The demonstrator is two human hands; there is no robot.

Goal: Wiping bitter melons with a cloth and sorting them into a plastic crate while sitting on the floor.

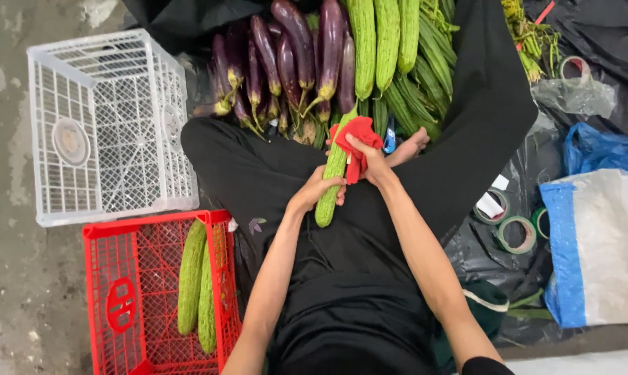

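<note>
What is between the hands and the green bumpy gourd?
At the right hand, a red cloth lies between the hand and the upper end of the gourd. At the left hand, nothing visible does: its fingers wrap the gourd's lower part directly.

A long, bumpy-skinned green bitter gourd [333, 175] lies slanted over the lap of the black trousers [272, 173], its lower end nearer the body. A crumpled red cloth [357, 139] presses against the gourd's upper part, farther from the lap.
</note>
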